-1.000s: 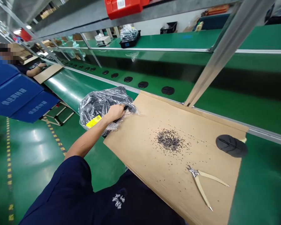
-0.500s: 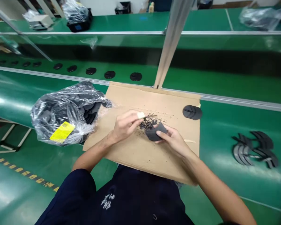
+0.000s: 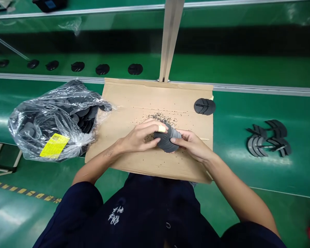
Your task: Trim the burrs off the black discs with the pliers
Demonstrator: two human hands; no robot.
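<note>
Over the cardboard sheet (image 3: 134,94), a dark grey oval piece (image 3: 166,143) with curved grooves is held between my two hands. My left hand (image 3: 136,137) grips its left edge with thumb and fingers; a pale yellow wrap (image 3: 161,128) covers one fingertip. My right hand (image 3: 192,143) pinches the right side, thumb on top. The piece's underside is hidden. Behind and below it, many tiny black bits (image 3: 158,117) are scattered on the cardboard. A similar grooved oval piece (image 3: 204,106) lies at the cardboard's back right corner.
A clear plastic bag (image 3: 28,119) full of dark pieces, with a yellow label, stands on the left. Several curved dark parts (image 3: 257,145) lie on the green table at right. Several oval pieces (image 3: 135,69) line the ledge behind, near a metal post (image 3: 170,41).
My left hand has come right onto the piece, which now shows a fuller oval; the thin dark strip by its fingers is out of sight. The view has tilted down and shifted.
</note>
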